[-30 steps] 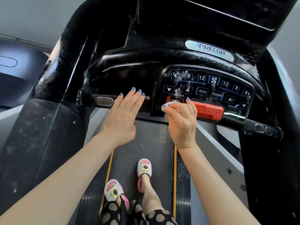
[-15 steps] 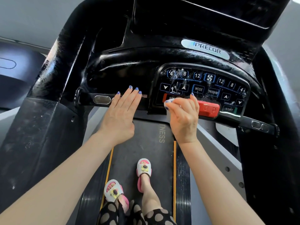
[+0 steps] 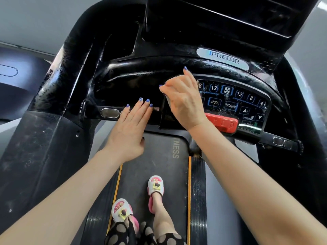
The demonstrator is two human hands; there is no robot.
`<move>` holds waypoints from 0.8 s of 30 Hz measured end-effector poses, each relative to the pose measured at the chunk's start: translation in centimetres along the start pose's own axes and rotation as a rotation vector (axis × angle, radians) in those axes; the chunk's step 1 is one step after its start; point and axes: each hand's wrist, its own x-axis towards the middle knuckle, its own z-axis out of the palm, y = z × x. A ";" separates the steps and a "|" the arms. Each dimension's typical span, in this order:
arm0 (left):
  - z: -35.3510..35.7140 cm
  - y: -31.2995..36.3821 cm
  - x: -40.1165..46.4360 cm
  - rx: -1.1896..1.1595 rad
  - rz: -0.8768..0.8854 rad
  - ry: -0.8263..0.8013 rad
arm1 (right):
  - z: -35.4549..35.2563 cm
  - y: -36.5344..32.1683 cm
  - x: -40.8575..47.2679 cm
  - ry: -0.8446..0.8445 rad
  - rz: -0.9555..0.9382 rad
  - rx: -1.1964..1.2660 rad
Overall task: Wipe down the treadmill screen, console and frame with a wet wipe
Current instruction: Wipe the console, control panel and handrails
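The black treadmill console [image 3: 138,82] fills the upper view, with a wet button panel [image 3: 231,101] on its right and a dark screen [image 3: 221,16] above. My right hand [image 3: 184,101] is over the panel's left edge and grips a small white wet wipe [image 3: 167,100], mostly hidden under the fingers. My left hand [image 3: 131,126] lies flat with straight fingers on the front handlebar [image 3: 109,113], just left of the panel. A red stop bar [image 3: 223,123] sits below and right of my right hand.
The black frame upright [image 3: 44,129] rises on the left and another [image 3: 300,156] on the right. The belt [image 3: 155,170] runs below, where my feet stand in slippers [image 3: 155,186]. A silver grip sensor [image 3: 109,113] sits on the handlebar.
My right hand has moved up and to the left with the wipe, from the stop button row to the panel's upper left edge. My left hand has stayed on the handlebar.
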 end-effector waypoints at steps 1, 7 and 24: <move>0.0 -0.1 0.0 -0.001 0.006 -0.001 | -0.2 0.3 0.1 0.006 -0.013 -0.021; 0.4 -0.3 0.0 0.002 0.014 0.021 | -1.0 1.8 0.9 0.116 0.303 -0.005; 1.4 1.1 0.7 0.034 0.165 0.083 | -1.1 0.5 -1.9 0.056 0.327 -0.071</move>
